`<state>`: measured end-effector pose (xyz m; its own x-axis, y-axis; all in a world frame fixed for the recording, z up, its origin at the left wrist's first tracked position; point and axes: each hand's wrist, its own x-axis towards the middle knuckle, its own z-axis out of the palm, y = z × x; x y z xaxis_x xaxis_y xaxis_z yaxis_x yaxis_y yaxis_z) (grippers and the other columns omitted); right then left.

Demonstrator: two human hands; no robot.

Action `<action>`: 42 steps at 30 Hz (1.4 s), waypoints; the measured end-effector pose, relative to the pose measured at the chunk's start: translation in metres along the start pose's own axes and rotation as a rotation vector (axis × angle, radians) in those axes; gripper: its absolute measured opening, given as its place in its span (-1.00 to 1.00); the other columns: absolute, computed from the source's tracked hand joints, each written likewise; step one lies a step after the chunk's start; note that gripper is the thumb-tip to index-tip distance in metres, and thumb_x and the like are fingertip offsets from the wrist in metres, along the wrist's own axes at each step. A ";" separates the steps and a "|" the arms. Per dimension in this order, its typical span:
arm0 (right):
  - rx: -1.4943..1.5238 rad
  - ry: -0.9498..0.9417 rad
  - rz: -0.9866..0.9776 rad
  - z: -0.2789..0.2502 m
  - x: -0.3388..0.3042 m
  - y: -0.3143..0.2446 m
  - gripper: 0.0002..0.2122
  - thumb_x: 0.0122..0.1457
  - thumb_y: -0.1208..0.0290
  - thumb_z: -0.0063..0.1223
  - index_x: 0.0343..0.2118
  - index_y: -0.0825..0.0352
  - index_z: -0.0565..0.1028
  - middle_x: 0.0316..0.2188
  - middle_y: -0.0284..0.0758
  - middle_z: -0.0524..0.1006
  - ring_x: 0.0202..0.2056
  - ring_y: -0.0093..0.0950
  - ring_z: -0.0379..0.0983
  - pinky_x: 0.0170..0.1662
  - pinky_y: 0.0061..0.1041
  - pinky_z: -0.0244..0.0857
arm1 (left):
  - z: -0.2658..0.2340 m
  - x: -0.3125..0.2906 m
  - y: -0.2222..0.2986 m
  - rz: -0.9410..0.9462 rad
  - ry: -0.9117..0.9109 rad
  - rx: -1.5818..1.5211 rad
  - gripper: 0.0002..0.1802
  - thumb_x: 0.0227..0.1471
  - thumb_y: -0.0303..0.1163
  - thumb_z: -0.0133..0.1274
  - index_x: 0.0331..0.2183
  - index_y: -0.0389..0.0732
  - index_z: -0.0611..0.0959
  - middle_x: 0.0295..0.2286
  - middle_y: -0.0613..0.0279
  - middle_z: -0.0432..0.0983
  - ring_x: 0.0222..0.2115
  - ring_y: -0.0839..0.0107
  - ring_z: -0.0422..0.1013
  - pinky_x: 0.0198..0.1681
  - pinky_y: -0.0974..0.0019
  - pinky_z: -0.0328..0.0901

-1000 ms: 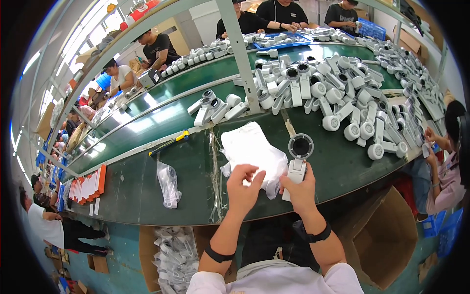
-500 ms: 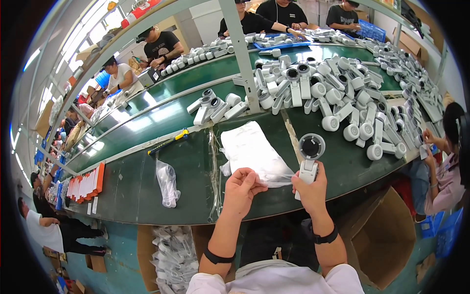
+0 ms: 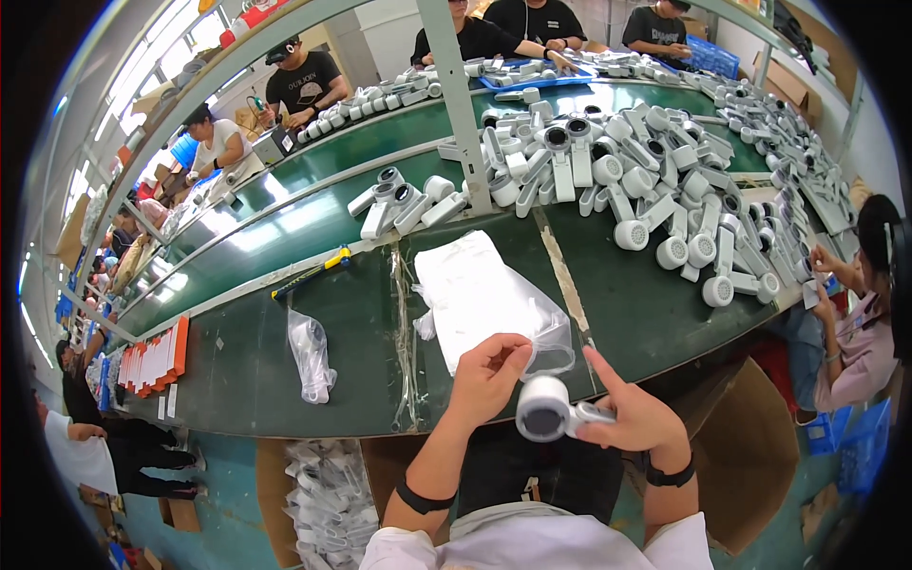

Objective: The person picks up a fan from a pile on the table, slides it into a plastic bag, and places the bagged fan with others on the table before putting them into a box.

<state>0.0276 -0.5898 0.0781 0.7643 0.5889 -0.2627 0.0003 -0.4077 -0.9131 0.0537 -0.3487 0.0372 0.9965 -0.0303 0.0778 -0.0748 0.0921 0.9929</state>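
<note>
My left hand [image 3: 483,385] is closed in a pinch on the edge of a clear plastic bag [image 3: 554,348]. That bag lies at the near right corner of a white stack of plastic bags [image 3: 472,290]. My right hand [image 3: 644,414] grips the handle of a grey-white handheld fan [image 3: 545,414], its index finger stretched out. The fan is held sideways over the table's near edge, its round head just below my left fingers and the bag. Part of the handle is hidden in my palm. A bagged fan [image 3: 310,357] lies to the left.
Loose fans [image 3: 655,180] are heaped at the right, with a small group [image 3: 407,201] beside the metal post [image 3: 454,104]. A yellow-black utility knife [image 3: 312,272] and orange boxes [image 3: 157,359] lie left. Below stand cartons, one holding bagged fans [image 3: 328,503]. Co-workers sit around the benches.
My right hand has lowered and turned the fan from upright to sideways, its head now near my left hand. The bag's corner now stands more open. The view has shifted slightly.
</note>
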 end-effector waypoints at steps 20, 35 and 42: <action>0.566 0.354 -0.087 0.065 0.089 0.043 -0.57 0.23 0.44 -0.05 0.13 0.40 0.18 -0.48 -0.25 0.51 -0.62 -0.51 0.45 -0.60 -0.58 0.33 | -0.012 -0.033 -0.013 0.579 -0.136 0.561 -0.90 -0.02 -0.48 0.12 -0.37 -0.22 0.57 -0.40 0.11 0.40 -0.35 0.07 0.38 -0.27 0.16 0.31; 0.786 0.677 -0.324 0.090 0.099 0.024 -0.67 0.32 0.17 -0.07 -0.02 0.32 0.36 -0.29 -0.39 0.49 -0.33 -0.60 0.44 -0.28 -0.59 0.33 | -0.015 -0.046 -0.041 0.092 0.057 -0.285 -0.60 0.18 -0.38 0.06 0.02 -0.25 0.40 -0.14 0.29 0.42 -0.13 0.53 0.37 -0.12 0.42 0.32; 0.389 0.789 -0.440 0.110 0.114 0.027 -0.71 0.28 0.28 -0.03 -0.07 0.39 0.34 -0.14 -0.31 0.41 -0.15 -0.54 0.35 -0.11 -0.54 0.27 | -0.006 -0.057 -0.024 -0.290 -0.152 -0.575 -0.38 0.24 -0.24 -0.03 0.24 -0.11 0.16 0.00 0.33 0.36 -0.09 0.56 0.35 -0.19 0.40 0.38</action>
<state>0.0432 -0.4568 -0.0109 0.9582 -0.0599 0.2798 0.2839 0.0780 -0.9557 -0.0007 -0.3428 0.0085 0.9536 -0.2705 -0.1320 0.2699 0.5742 0.7730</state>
